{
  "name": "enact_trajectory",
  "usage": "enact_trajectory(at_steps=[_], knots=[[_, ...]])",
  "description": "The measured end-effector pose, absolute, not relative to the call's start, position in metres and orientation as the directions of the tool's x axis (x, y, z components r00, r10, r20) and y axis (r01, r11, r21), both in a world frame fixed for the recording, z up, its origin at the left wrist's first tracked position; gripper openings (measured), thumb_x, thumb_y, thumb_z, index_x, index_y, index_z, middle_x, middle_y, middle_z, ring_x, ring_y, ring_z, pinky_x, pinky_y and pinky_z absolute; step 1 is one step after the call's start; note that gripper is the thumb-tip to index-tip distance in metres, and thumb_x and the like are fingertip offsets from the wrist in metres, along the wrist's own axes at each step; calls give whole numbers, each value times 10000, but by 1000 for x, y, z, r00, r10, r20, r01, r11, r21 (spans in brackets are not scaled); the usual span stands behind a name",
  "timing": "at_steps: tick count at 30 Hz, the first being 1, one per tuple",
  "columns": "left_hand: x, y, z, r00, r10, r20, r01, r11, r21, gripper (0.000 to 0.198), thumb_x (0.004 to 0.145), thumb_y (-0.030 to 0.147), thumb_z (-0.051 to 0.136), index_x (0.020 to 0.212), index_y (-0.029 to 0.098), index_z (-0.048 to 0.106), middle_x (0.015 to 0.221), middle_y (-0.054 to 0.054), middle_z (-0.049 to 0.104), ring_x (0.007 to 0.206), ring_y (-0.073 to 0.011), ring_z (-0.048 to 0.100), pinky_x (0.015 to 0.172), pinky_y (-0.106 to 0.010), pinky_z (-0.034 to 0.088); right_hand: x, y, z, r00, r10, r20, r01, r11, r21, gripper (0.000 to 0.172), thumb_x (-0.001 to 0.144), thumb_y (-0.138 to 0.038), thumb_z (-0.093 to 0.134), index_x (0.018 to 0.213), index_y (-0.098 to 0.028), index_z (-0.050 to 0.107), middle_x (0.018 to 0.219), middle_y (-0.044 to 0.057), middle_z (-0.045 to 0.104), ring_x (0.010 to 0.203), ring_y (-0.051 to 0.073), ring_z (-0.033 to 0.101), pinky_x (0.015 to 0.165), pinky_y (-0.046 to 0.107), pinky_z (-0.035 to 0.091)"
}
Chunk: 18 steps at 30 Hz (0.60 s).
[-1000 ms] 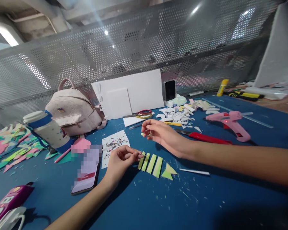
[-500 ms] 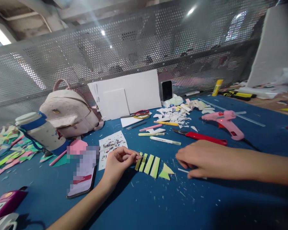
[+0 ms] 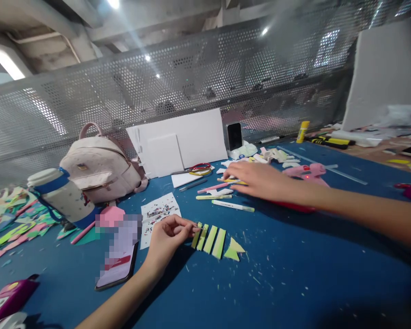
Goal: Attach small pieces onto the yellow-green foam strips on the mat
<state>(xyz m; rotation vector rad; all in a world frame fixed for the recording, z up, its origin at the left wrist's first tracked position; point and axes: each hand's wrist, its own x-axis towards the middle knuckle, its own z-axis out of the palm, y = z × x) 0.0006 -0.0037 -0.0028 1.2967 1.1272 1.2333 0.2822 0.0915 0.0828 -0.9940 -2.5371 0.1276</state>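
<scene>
Light-green strips (image 3: 210,239) lie in a row on the blue table (image 3: 260,297). Left hand (image 3: 169,232): thumb and index pressed together by leftmost strip; pinched item unclear. Right hand (image 3: 256,180): over yellow pen (image 3: 239,182), near pink pen (image 3: 215,188); can't tell if gripping.

The bench (image 3: 277,283) is blue, the strips (image 3: 210,240) on it lime green, and the sheet (image 3: 160,212) left of them white with dark and coloured flecks. On the left, a white bottle (image 3: 63,197) carries blue bands, the backpack (image 3: 97,169) is pale pink, and scraps (image 3: 10,221) mix pink, green and teal.
</scene>
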Motion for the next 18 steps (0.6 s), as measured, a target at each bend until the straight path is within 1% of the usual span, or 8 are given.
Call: enact_trajectory(at_steps=[1, 2, 3, 4, 7, 10, 13, 18], knots=[[1, -4, -2, 53, 995, 85, -3, -85, 996, 274, 755, 363, 836, 756, 125, 701, 853, -105, 800, 800, -202, 775, 732, -244, 616, 271, 88, 79, -702, 644, 305, 550, 761, -343, 183, 914, -272, 608, 1086, -232, 655, 1128, 76, 660, 967, 248, 603, 744, 333, 406], [1, -4, -2, 52, 995, 84, -4, -84, 996, 274, 754, 365, 836, 752, 126, 702, 851, -102, 799, 796, -198, 774, 733, -243, 615, 259, 83, 74, -731, 629, 265, 477, 748, -462, 199, 929, -304, 603, 1114, -242, 645, 1148, 60, 666, 968, 232, 613, 755, 327, 425], [1, -4, -1, 51, 995, 85, -5, -84, 996, 275, 753, 369, 835, 746, 128, 702, 850, -99, 799, 788, -194, 772, 734, -243, 614, 247, 76, 68, -746, 617, 251, 418, 727, -544, 199, 925, -322, 618, 1106, -242, 643, 1155, 52, 671, 977, 223, 616, 759, 319, 437], [1, -5, -1, 52, 995, 86, -5, -86, 996, 277, 753, 372, 835, 743, 128, 703, 844, -95, 798, 772, -188, 769, 735, -244, 613, 236, 68, 63, -758, 601, 253, 370, 716, -592, 204, 912, -324, 638, 1097, -237, 639, 1154, 48, 675, 970, 213, 622, 754, 312, 442], [0, -5, 0, 47, 994, 95, 2, -96, 995, 278, 745, 374, 840, 740, 128, 711, 786, -76, 789, 686, -157, 746, 702, -228, 602, 210, 51, 45, -770, 586, 250, 279, 663, -695, 243, 872, -334, 696, 1073, -217, 622, 1050, 41, 694, 912, 191, 637, 719, 293, 457], [-1, -5, 0, 36, 994, 105, 10, -106, 994, 273, 725, 364, 853, 741, 127, 719, 724, -59, 774, 644, -141, 726, 649, -198, 576, 197, 48, 30, -749, 625, 222, 207, 538, -817, 266, 838, -298, 725, 1055, -202, 604, 961, 31, 700, 838, 169, 650, 705, 279, 480], [-2, -4, 0, 44, 993, 110, 6, -111, 994, 257, 727, 353, 848, 744, 129, 723, 739, -63, 776, 673, -150, 733, 664, -201, 574, 193, 50, 22, -708, 672, 215, 176, 464, -868, 240, 809, -253, 739, 1003, -190, 614, 909, 29, 697, 797, 161, 643, 658, 264, 470], [0, -4, 1, 47, 991, 121, 16, -122, 992, 238, 733, 345, 832, 733, 135, 720, 805, -83, 783, 714, -178, 745, 696, -240, 592, 195, 49, 19, -660, 703, 263, 168, 480, -861, 167, 803, -260, 757, 902, -191, 642, 827, 10, 683, 737, 147, 616, 642, 264, 448]])
